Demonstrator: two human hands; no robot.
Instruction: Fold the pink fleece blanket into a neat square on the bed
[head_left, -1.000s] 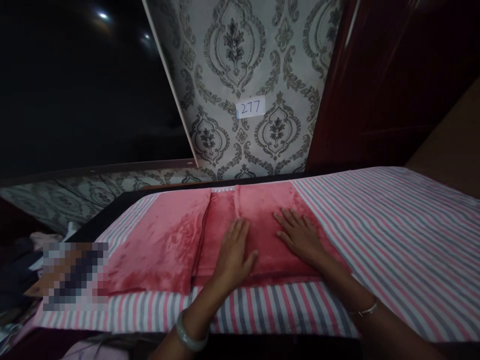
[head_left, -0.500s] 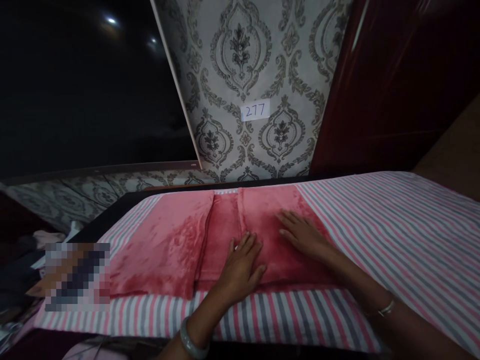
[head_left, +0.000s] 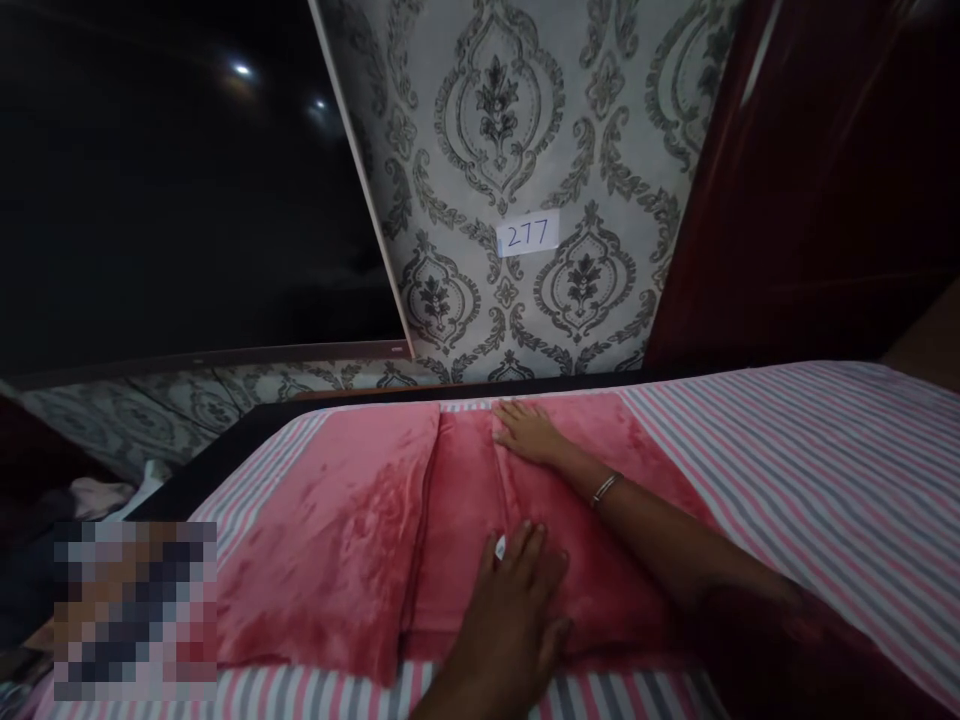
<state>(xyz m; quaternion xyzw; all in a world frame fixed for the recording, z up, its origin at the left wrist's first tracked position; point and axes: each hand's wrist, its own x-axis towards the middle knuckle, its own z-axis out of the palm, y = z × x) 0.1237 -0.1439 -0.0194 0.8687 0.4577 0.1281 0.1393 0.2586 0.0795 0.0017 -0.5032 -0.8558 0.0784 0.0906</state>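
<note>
Head view: left hand [head_left: 517, 625] and right hand [head_left: 529, 432] spread flat on red blanket [head_left: 457, 510]; striped sheet [head_left: 787, 470] beneath.

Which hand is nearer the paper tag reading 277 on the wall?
Right. The right hand lies flat at the pink blanket's far edge, just below the tag; the left hand rests at its near edge.

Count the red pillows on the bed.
2. One pillow lies on the left, untouched. The other pillow lies right of it, under both hands: left hand near, right hand far.
</note>
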